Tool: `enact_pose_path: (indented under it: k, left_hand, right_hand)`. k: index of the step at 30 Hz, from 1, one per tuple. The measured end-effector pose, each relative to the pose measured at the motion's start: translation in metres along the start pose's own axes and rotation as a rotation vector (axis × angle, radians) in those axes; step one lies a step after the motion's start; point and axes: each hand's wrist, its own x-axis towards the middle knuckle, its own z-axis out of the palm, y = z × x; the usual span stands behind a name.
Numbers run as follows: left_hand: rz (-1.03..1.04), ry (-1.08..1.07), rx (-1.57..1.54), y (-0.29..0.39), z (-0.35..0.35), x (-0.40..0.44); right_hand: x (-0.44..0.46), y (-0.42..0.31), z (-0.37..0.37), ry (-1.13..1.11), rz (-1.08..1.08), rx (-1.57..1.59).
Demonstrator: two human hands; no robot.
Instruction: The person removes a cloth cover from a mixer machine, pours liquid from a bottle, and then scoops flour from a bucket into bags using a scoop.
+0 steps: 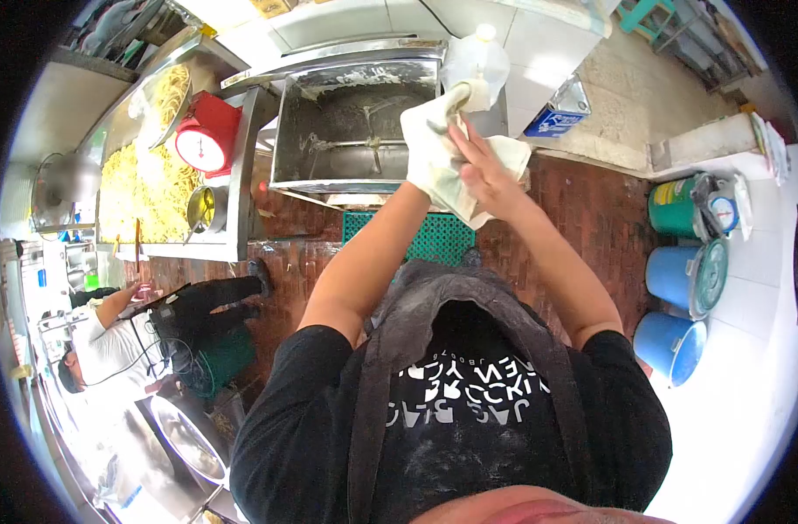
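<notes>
A pale cream cloth (432,157) is held up in front of me, near the right end of a metal machine. My left hand (421,186) is covered by it from the wrist on, so its fingers are hidden. Against the cloth's right side lies my right hand (493,179), with its fingers stretched out and apart. One part of the cloth is bunched at the top, and a loose part hangs below and to the right of my right hand.
The metal machine's open trough (355,122) has a bar inside. Left of it, yellow noodles (145,188) fill a tray beside a red scale (208,135). A co-worker (124,341) stands at lower left. Blue buckets (670,349) line the right wall. A green mat (377,231) covers some floor.
</notes>
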Motion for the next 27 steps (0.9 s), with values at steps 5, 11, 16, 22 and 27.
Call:
enact_pose_path:
  k: [5, 11, 16, 22, 27]
  left_hand:
    - [0.590, -0.149, 1.578, -0.001, -0.003, -0.016]
    - [0.415, -0.204, 1.550, -0.009, -0.017, -0.036]
    - [0.316, -0.244, 1.433, 0.002, -0.042, -0.052]
    - [-0.207, -0.318, 0.525, 0.015, -0.072, -0.066]
    - [-0.873, -0.180, -0.331, -0.038, -0.152, -0.101]
  right_hand:
    - [-0.021, 0.073, 0.048, 0.240, 0.241, -0.113]
    - [-0.007, 0.016, 0.037, -0.084, 0.128, -0.550]
    - [-0.012, -0.012, 0.031, -0.142, 0.238, -0.144]
    - [-0.053, 0.061, 0.014, -0.198, 0.494, 0.129]
    - [-0.051, 0.010, -0.016, 0.249, 0.627, 0.701]
